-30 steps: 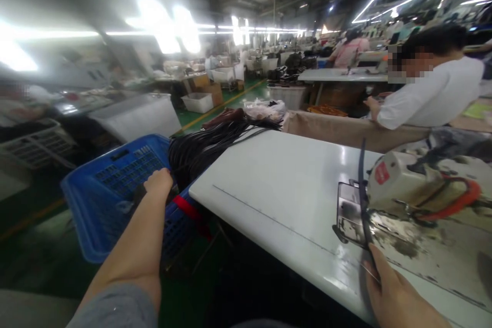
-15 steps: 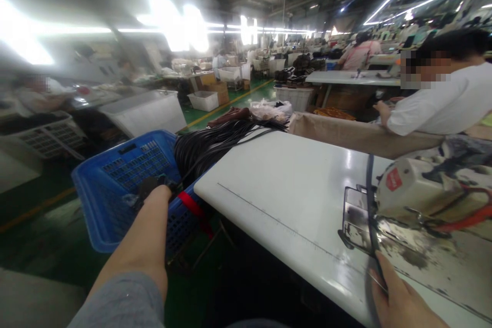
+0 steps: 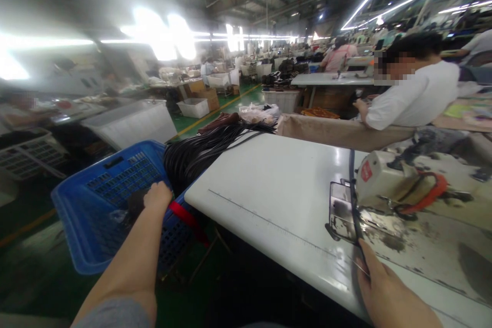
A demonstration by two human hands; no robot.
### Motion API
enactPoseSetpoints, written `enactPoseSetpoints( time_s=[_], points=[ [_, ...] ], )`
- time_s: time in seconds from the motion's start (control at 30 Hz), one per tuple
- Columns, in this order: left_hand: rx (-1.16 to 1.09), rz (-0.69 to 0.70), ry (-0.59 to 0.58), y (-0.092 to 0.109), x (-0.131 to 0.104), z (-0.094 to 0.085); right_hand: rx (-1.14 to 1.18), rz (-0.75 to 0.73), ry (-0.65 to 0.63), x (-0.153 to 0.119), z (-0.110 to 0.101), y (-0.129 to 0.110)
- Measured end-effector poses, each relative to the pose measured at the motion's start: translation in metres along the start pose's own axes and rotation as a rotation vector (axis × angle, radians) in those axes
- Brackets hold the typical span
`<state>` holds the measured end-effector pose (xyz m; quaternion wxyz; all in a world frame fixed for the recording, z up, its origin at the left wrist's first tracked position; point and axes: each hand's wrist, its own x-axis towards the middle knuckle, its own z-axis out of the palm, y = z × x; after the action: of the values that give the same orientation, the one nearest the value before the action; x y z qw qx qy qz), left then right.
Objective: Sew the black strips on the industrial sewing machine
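Over the blue basket (image 3: 111, 164) at the left, my left hand (image 3: 158, 196) has its fingers curled; what they hold, if anything, is hidden. Dark material (image 3: 135, 204) lies just beside it in the basket. At the lower right, my right hand (image 3: 378, 279) pinches a dark strip (image 3: 354, 200), with a thin metal tool between the fingers. The strip runs across the metal plate (image 3: 341, 215) of the sewing machine (image 3: 388, 179) to the table's far edge. A bundle of black strips (image 3: 200, 151) hangs over the basket's rim at the table corner.
The white table (image 3: 265, 179) has a printed ruler line. A red band (image 3: 186, 215) is tied to the basket's near side. Behind the table stands a cloth-lined bin (image 3: 330, 130), with a person in a white shirt (image 3: 418, 92) beyond it. White bins stand at the left.
The view has turned right, shifting the scene left. My left hand has risen slightly out of the basket, and its curled fingers now show. My right hand keeps its grip beside the machine plate.
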<state>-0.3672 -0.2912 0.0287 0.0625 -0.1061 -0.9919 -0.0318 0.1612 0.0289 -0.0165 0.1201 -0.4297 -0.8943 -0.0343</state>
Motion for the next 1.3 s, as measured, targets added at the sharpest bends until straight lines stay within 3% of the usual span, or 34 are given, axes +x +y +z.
enactPoseSetpoints(
  time_s=[0.1, 0.23, 0.3, 0.4, 0.53, 0.7, 0.87, 1.07, 1.3],
  points=[
    [-0.02, 0.095, 0.062, 0.036, -0.004, -0.001, -0.003, 0.029, -0.044, 0.002, -0.014, -0.007],
    [-0.134, 0.429, 0.138, 0.105, -0.023, 0.001, -0.02, 0.061, -0.111, 0.002, -0.033, -0.018],
    [-0.217, 0.6, 0.12, 0.144, -0.042, 0.004, -0.04, 0.077, -0.131, 0.002, -0.037, -0.022],
    [-0.325, 0.789, 0.032, 0.204, -0.086, 0.008, -0.04, 0.116, -0.161, 0.0, -0.04, -0.025],
    [-0.564, 1.031, -0.097, 0.275, -0.163, 0.018, 0.0, 0.139, -0.186, -0.001, -0.043, -0.027],
    [-0.671, 1.427, -0.136, 0.337, -0.247, 0.025, 0.041, 0.143, -0.178, -0.002, -0.043, -0.027],
    [-0.612, 1.517, -0.075, 0.355, -0.281, 0.024, 0.212, 0.176, -0.127, -0.006, -0.04, -0.019],
    [-0.612, 1.598, 0.04, 0.346, -0.287, 0.026, 0.691, 0.3, 0.047, -0.005, -0.038, -0.002],
    [-0.509, 1.513, 0.059, 0.351, -0.292, 0.023, 0.826, 0.371, 0.02, 0.0, -0.046, 0.002]
  ],
)
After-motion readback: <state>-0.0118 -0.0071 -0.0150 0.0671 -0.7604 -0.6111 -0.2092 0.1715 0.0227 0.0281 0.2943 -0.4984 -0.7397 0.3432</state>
